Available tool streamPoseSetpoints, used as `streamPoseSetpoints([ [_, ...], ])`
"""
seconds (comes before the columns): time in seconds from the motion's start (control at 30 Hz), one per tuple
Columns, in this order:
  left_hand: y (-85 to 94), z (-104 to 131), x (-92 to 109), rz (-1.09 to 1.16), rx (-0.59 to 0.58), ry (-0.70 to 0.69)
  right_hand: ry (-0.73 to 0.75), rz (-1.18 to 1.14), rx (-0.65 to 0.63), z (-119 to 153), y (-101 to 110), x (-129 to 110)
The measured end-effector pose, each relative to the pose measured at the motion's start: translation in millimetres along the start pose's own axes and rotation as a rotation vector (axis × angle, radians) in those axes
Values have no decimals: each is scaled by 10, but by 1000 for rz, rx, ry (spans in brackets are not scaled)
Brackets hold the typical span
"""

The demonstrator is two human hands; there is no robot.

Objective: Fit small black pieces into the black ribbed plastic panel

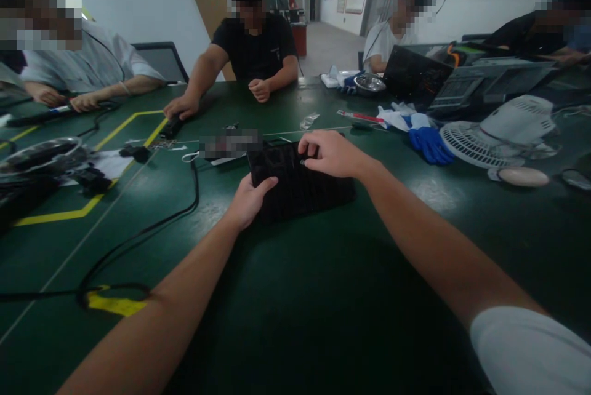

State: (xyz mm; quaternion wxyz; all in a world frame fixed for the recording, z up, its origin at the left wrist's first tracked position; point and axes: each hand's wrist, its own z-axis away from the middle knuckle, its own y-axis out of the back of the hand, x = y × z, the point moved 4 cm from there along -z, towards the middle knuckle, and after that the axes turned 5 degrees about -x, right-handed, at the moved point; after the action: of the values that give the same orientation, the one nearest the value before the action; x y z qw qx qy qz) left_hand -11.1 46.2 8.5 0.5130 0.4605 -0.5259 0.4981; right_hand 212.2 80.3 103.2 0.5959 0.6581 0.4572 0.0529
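A flat black rectangular panel (305, 192) lies on the green table in front of me, its details too dark to make out. My left hand (249, 198) grips its left edge, with the thumb on top. Over the panel's upper right part, my right hand (323, 154) has its fingers curled and pinched at a tiny shiny piece, too small to name. Just beyond the panel's left corner is a partly blurred object (229, 146) with a white loop.
Black cable (154, 223) runs across the green table (277, 309) at left. Blue-and-white gloves (427, 139) and a white fan (503, 130) are at right. Farther back lie a red tool (362, 117) and a metal bowl (369, 82). Several people sit around, one person's hand (182, 107) on a black object.
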Motion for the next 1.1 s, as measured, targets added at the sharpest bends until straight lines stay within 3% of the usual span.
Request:
streamPoseSetpoints([
  [0.63,-12,18,13,11,-3,1,-22,65,60,-4,-46,4],
  [1.1,11,3,-7,-1,-17,-11,-13,18,35,0,-28,8],
])
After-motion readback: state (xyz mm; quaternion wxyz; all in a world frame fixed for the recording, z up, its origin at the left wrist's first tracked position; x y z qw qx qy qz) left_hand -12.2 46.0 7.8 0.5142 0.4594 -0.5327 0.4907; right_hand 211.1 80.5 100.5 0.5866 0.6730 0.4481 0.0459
